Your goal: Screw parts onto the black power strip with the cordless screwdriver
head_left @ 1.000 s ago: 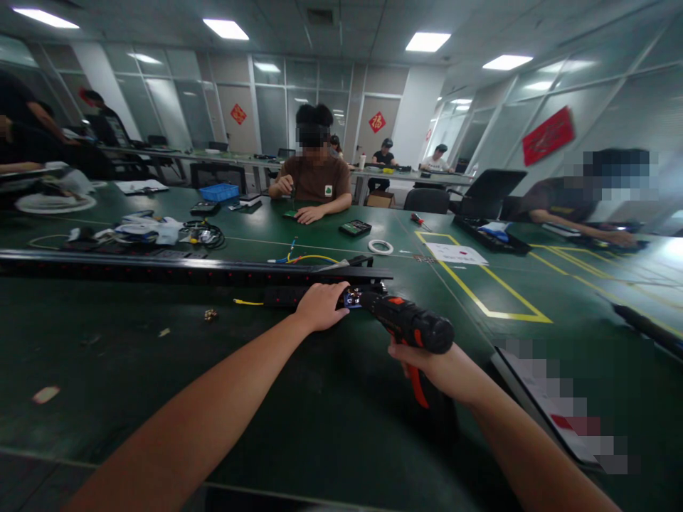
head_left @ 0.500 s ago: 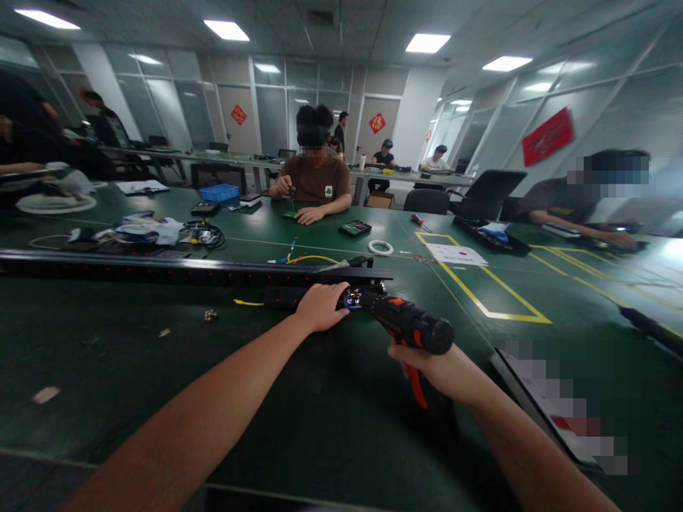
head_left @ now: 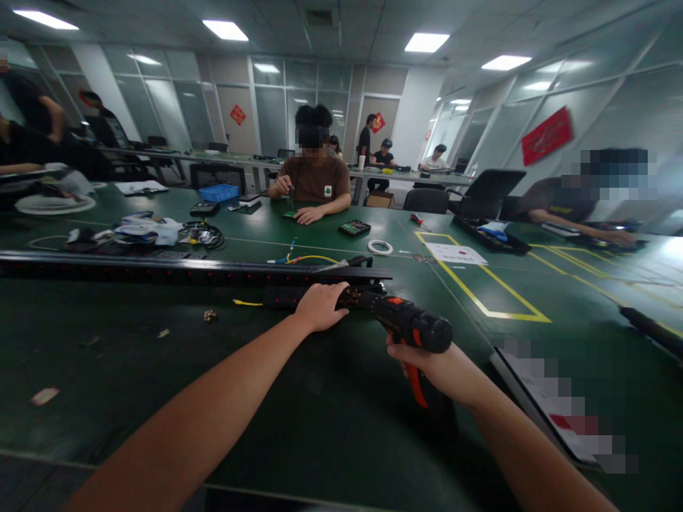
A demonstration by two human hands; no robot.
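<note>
My right hand (head_left: pixel 427 363) is wrapped round the grip of a black and orange cordless drill (head_left: pixel 408 321). The drill lies nearly level, its nose pointing left at the end of a black block (head_left: pixel 278 296). Over that end my left hand (head_left: pixel 321 307) is closed, gripping the block, with the thumb close to the drill's tip. Whether the bit touches a screw is too dark to tell. A yellow wire (head_left: pixel 247 304) sticks out of the block's left end. Just behind runs a long black rail (head_left: pixel 160 267). A small heap of brass-coloured pieces (head_left: pixel 210 315) rests left of my left hand.
Beyond the rail lie bundled cables (head_left: pixel 203 235), a white ring (head_left: pixel 380 247) and a red screwdriver (head_left: pixel 420 222). A notebook-like object (head_left: pixel 533 402) is near my right forearm. Yellow tape (head_left: pixel 512 318) marks the green table. A co-worker (head_left: pixel 314 181) sits opposite.
The light at the drill's nose, bright on the block before, is now off. My hands and the drill have hardly moved. In the background a standing person has moved to the right.
</note>
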